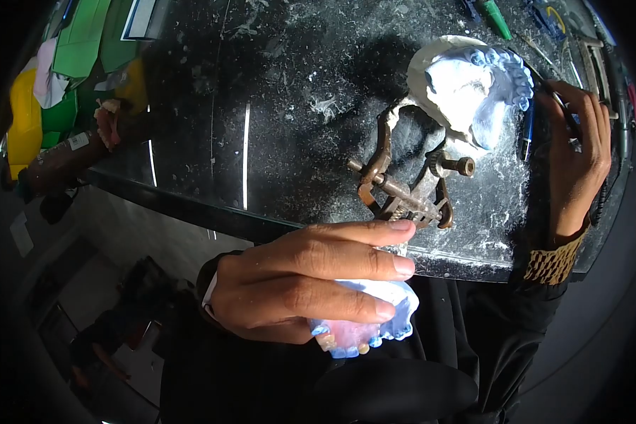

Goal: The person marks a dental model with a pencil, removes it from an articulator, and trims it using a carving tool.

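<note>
**Left hand on a pink-lined tooth model, just off the worktop's near edge**

The left hand's fingers look to be grasping the tooth model from above; the thumb is hidden. Pink wax and small teeth line the model's side facing the person. A good hold here would support the model from beneath, with light fingertips clear of wax and teeth.

Close to those fingertips, a metal hinge lies by the worktop's near edge, reaching to a second tooth model toward the far right corner. Steadying the hinge should keep either model from being jolted.

By the right edge, the right hand has bent fingers near a dark, slim object; whether they grip it, I cannot tell. A blue pen lies just beside.

Farther out, near the left end, a white label is too small to read, beside green containers. No brand is legible.
</note>
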The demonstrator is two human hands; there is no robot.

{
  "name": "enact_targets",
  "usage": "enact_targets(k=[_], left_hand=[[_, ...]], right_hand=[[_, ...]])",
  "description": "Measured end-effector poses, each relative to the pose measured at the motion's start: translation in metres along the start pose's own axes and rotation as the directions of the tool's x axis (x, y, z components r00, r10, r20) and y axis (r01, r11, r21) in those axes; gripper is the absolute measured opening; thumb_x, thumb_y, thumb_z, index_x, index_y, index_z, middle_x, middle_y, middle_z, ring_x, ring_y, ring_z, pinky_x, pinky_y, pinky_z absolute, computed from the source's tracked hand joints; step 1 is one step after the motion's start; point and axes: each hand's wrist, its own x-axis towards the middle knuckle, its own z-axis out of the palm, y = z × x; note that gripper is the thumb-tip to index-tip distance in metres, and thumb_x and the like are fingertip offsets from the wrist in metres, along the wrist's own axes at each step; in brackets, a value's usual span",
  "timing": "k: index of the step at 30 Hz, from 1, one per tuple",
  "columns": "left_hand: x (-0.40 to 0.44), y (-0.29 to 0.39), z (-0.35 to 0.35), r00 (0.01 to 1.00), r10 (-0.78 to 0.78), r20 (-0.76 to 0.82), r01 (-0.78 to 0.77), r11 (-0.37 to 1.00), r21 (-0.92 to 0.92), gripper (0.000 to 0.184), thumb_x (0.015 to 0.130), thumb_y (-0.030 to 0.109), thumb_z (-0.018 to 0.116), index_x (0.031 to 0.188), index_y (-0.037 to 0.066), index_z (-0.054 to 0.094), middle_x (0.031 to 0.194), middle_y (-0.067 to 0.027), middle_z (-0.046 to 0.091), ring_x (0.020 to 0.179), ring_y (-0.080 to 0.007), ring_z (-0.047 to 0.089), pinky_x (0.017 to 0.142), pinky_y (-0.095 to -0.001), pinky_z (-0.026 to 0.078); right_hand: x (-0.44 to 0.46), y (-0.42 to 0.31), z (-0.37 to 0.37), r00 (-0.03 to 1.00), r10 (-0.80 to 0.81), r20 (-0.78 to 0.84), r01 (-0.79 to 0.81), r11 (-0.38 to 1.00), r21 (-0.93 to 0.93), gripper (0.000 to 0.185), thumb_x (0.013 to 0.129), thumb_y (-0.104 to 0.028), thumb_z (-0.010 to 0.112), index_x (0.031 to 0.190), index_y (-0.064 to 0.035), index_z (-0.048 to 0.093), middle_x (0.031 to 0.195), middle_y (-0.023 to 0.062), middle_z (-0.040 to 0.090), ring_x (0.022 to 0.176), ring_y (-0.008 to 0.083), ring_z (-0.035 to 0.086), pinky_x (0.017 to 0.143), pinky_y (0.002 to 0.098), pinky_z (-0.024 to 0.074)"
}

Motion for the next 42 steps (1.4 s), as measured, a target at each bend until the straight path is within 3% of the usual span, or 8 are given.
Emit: enact_targets(k=[14,26,35,42], left_hand=[[0.0024,0.0009,-0.0001,1.0,-0.011,0.008,0.011,0.999,0.032,0.037,0.066,0.002,0.08,0.097,-0.006,0.063,0.111,-0.0275,0.059,0.11,-0.0397,0.058,0.093,-0.0527,0.05],[0.0014,0.0022,0.0021,0.999,-0.031,-0.012,0.031,0.999,0.022,0.035,0.067,-0.001,0.078,0.097,-0.006,0.063,0.109,-0.027,0.059,0.109,-0.0395,0.058,0.093,-0.0545,0.05],[0.0006,0.0014,-0.0015,0.999,-0.009,0.048,0.009,1.0,0.004,0.028,0.074,-0.003,0.071,0.099,-0.009,0.062,0.111,-0.0288,0.058,0.11,-0.0405,0.057,0.095,-0.0571,0.048],[-0.0009,0.0015,0.0038,1.0,-0.011,0.009,0.01,1.0,0.015,0.025,0.076,-0.001,0.069,0.1,-0.008,0.062,0.113,-0.0278,0.057,0.111,-0.0404,0.057,0.096,-0.0566,0.047]], right_hand=[[-0.0006,0.0005,-0.0012,1.0,0.003,0.03,-0.002,1.0,-0.022,0.017,0.078,-0.015,0.072,0.094,-0.0118,0.069,0.091,0.0,0.067,0.085,0.0169,0.064,0.07,0.0276,0.0511],[-0.0012,-0.0004,0.0,0.999,0.025,0.032,-0.024,1.0,-0.004,0.018,0.078,-0.014,0.072,0.095,-0.0115,0.069,0.091,0.0003,0.067,0.085,0.0169,0.064,0.069,0.0279,0.0511],[-0.0002,0.0,-0.0021,1.0,0.008,0.028,-0.008,1.0,-0.011,0.017,0.078,-0.014,0.072,0.095,-0.0115,0.069,0.092,-0.0002,0.067,0.086,0.0168,0.065,0.07,0.0276,0.0514],[-0.0002,0.0041,-0.0003,0.999,-0.032,0.012,0.032,0.999,-0.02,0.018,0.077,-0.015,0.073,0.094,-0.0118,0.069,0.091,-0.0004,0.067,0.084,0.0161,0.064,0.069,0.0271,0.0509]])
